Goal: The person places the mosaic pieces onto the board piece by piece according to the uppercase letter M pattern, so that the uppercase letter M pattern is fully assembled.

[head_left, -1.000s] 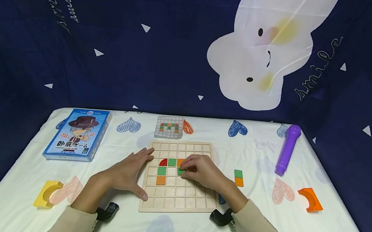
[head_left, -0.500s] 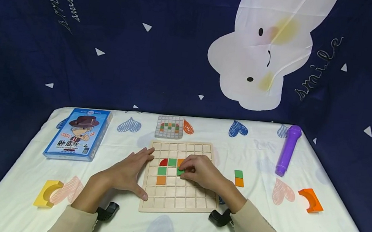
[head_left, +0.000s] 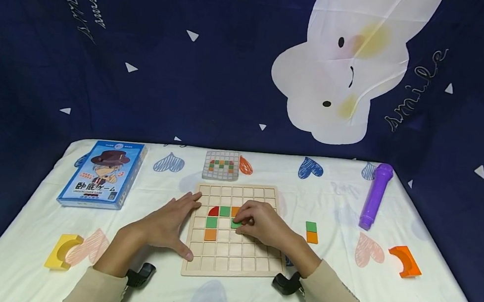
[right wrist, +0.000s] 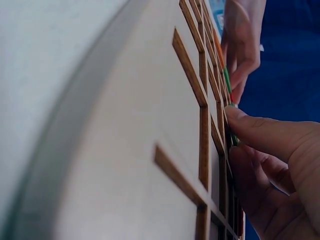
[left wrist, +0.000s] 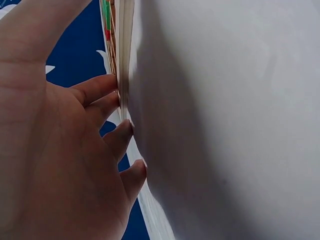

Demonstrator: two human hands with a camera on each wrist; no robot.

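A wooden grid board (head_left: 229, 259) lies on the white cloth in front of me. In its cells sit a red quarter-round tile (head_left: 213, 211), green tiles (head_left: 224, 211) and an orange tile (head_left: 210, 234). My right hand (head_left: 256, 222) is over the board's middle, its fingertips pinching a green tile (head_left: 235, 224) down in a cell. In the right wrist view the fingers (right wrist: 260, 135) curl on the board (right wrist: 150, 150). My left hand (head_left: 171, 222) lies flat, fingers spread, against the board's left edge (left wrist: 122, 60).
A green and an orange tile (head_left: 311, 231) lie right of the board. A small pattern card (head_left: 221, 164) stands behind it. A blue game box (head_left: 102, 173) is at left, a yellow arch block (head_left: 61, 251) front left, an orange arch block (head_left: 405, 261) and purple tube (head_left: 375, 195) at right.
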